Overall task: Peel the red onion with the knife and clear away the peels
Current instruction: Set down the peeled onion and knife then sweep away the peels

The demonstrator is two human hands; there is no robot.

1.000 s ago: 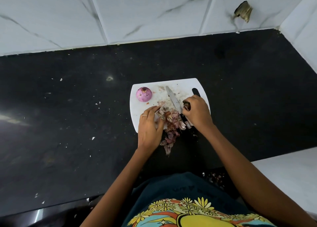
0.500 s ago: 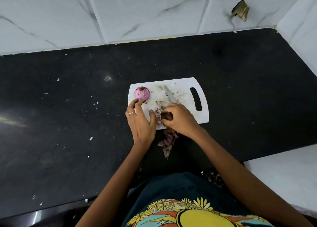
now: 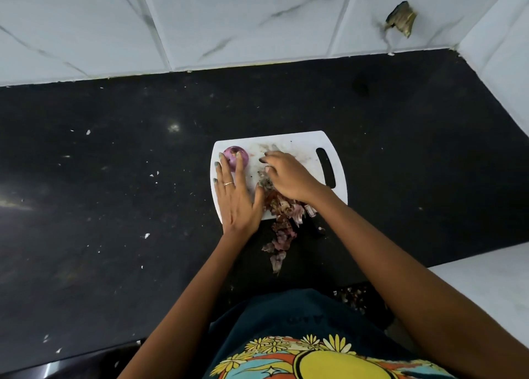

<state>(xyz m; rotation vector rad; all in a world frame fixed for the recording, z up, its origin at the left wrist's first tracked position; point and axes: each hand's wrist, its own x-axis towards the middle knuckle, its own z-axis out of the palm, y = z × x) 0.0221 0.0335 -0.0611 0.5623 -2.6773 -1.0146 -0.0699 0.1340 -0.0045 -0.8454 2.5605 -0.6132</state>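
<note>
The peeled purple-red onion (image 3: 235, 153) sits at the far left corner of the white cutting board (image 3: 303, 141). My left hand (image 3: 237, 198) lies flat on the board's left side, fingers spread, its fingertips against the onion's left and front. My right hand (image 3: 289, 175) is spread palm-down over the middle of the board, on top of peel scraps. A heap of onion peels (image 3: 282, 206) lies between my hands and spills over the board's front edge onto the counter. The knife's dark handle (image 3: 315, 222) pokes out below my right wrist; its blade is hidden.
The black counter (image 3: 114, 192) carries small white flecks. A white tiled wall runs along the back and turns a corner at the right. A white surface (image 3: 492, 287) lies at the lower right. More peel bits (image 3: 352, 295) show below the counter's front edge.
My right hand has let go of the knife and slid up and left across the board. My left hand has moved forward from the peels to the onion.
</note>
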